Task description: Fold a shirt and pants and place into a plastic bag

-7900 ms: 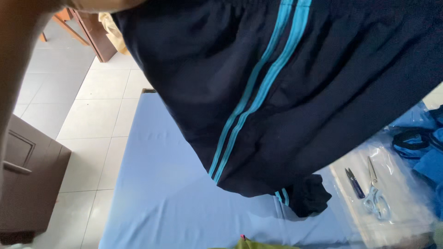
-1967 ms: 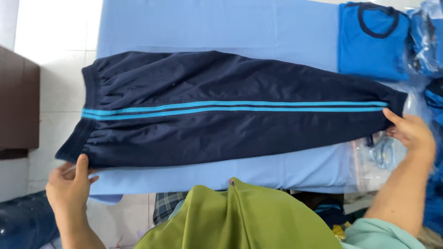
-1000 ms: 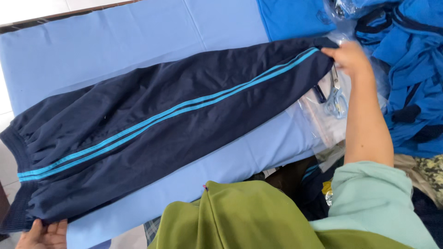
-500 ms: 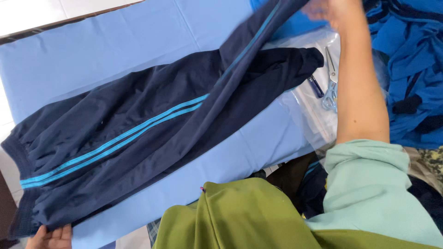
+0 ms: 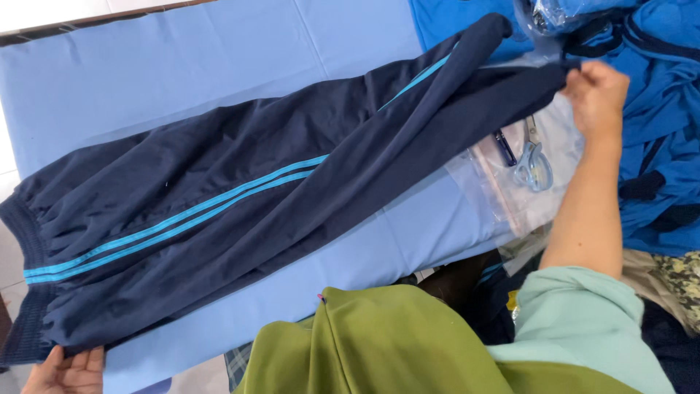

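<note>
- Trousers (image 5: 240, 219), dark navy with two light blue side stripes, are lying stretched across the worktop (image 5: 182, 73), which is wearing a pale blue cover.
- Trousers are running on a slant: waistband at the lower left edge of the frame, leg ends at the upper right.
- Waistband end is hanging slightly past the worktop's left edge.
- Right hand (image 5: 596, 93) is sitting at the upper right, fingers curled shut and pinching the hem of the nearer leg.
- That leg is running straight from the hand back toward the seat of the trousers.
- The other leg is lying just beyond it, its cuff (image 5: 487, 31) resting free on the cover, apart from the hand.
- Left hand (image 5: 67, 368) is showing only in part at the bottom left corner, right at the waistband corner; fingers are lying side by side against the cloth edge. Cannot tell whether it is gripping, as the frame is cutting most of it off.
- So the trousers are spanning the whole gap between the two hands, one hand at each end.
- Scissors (image 5: 534, 162) and a dark pen (image 5: 505, 148) are lying on a clear plastic bag (image 5: 510, 197), just below the held leg and beside the right forearm.
- Bright blue garments (image 5: 656, 131) are piling at the right edge, just past the right hand.
- Green cloth (image 5: 379, 343) and a mint sleeve (image 5: 576, 321) are filling the bottom of the frame.
</note>
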